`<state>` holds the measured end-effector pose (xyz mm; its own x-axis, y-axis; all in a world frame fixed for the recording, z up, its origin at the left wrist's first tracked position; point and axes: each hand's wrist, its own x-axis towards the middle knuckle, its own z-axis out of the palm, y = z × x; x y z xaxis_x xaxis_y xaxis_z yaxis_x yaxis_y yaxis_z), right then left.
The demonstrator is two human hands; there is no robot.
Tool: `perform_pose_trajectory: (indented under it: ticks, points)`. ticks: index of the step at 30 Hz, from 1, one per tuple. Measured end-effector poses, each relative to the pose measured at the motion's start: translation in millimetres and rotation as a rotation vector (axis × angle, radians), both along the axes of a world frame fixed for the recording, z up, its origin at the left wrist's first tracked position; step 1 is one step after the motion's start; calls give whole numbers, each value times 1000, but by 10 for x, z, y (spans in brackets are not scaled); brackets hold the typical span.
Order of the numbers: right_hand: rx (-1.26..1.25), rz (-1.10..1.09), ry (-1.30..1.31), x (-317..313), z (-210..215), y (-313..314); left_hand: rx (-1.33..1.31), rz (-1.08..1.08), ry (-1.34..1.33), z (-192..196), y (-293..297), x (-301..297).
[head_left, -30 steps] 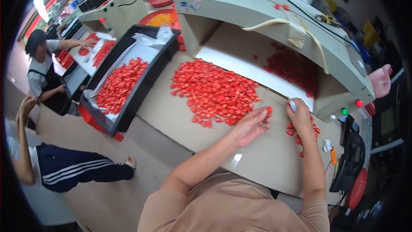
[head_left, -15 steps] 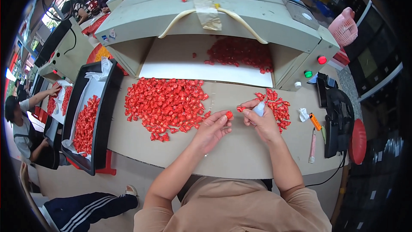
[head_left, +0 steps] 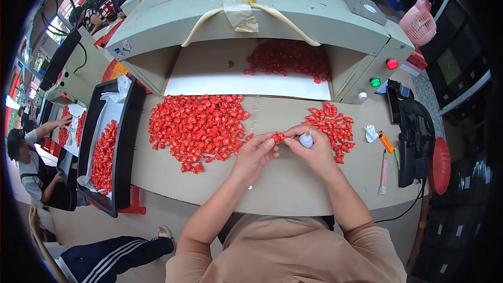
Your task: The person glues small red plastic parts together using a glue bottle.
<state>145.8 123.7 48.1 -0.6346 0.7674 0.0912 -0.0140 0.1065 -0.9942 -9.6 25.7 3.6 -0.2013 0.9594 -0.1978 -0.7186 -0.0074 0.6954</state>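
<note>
Over the table, my left hand (head_left: 252,155) pinches a small glossy red piece (head_left: 277,137) between thumb and fingertips. My right hand (head_left: 318,153) meets it there, its thumb and forefinger at the same piece. A small pale bottle with a narrow tip (head_left: 306,140) is tucked in the right hand's fingers. To the left of my hands lies a big heap of rounded red pieces (head_left: 196,128). Just beyond and right of my right hand is a smaller pile of pointed red pieces (head_left: 335,128). What the right fingertips grip exactly is partly hidden.
A grey machine (head_left: 293,18) with an open bay holding more red pieces stands ahead. On the left is a black tray (head_left: 124,152) of red pieces. A crumpled tissue (head_left: 371,133), orange cutter (head_left: 386,142) and black device (head_left: 411,136) lie right. Other people work at left.
My hands have come together; the red bits held separately in each now meet at the fingertips. The pale bottle has tipped, its narrow end showing. The whole view has shifted slightly.
</note>
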Motion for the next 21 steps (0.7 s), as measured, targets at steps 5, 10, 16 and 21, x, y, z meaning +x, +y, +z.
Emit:
perform_pose_trajectory:
  ticks: [5, 10, 16, 21]
  points:
    - [167, 26, -89, 5, 5, 7, -2, 43, 248, -17, -15, -19]
    - [272, 88, -197, 58, 75, 47, -55, 22, 356, -58, -25, -49]
    - [293, 62, -209, 67, -20, 79, -77, 23, 443, -75, -11, -20]
    - [352, 67, -207, 69, -128, 118, -104, 4, 468, -84, -4, -34]
